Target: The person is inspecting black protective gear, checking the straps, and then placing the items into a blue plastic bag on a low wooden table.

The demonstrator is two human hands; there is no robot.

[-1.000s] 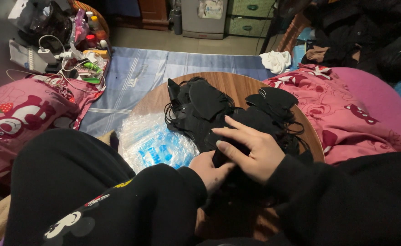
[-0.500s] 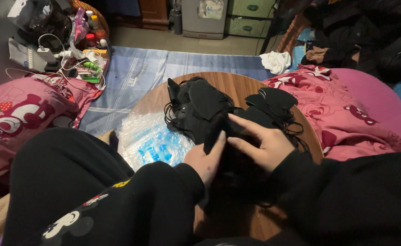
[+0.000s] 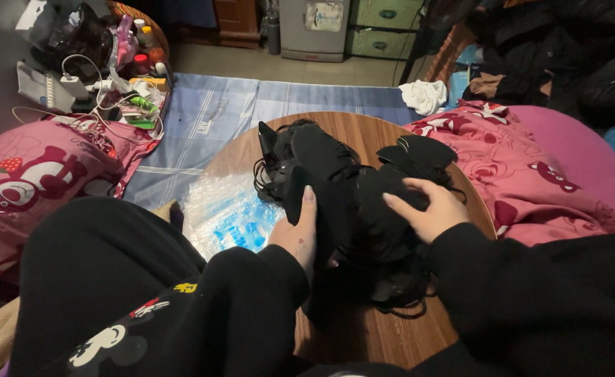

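Observation:
A heap of black eye masks with thin elastic straps (image 3: pixel 335 181) lies on a round wooden table (image 3: pixel 363 129). My left hand (image 3: pixel 299 234) grips the near left side of the heap, thumb up against one mask. On the right side of the heap, my right hand (image 3: pixel 429 209) rests with fingers pressed into the fabric. Both arms wear black sleeves. More masks (image 3: pixel 419 153) lie at the heap's far right.
Clear plastic packets with blue print (image 3: pixel 227 213) lie at the table's left edge. Pink patterned bedding (image 3: pixel 35 171) flanks both sides. A blue striped mat (image 3: pixel 216 115) covers the floor beyond. Cables, bottles and a bag (image 3: pixel 105 77) clutter the far left.
My right hand has slid off my left hand to the right side of the heap. My left hand has turned and moved up along the left side.

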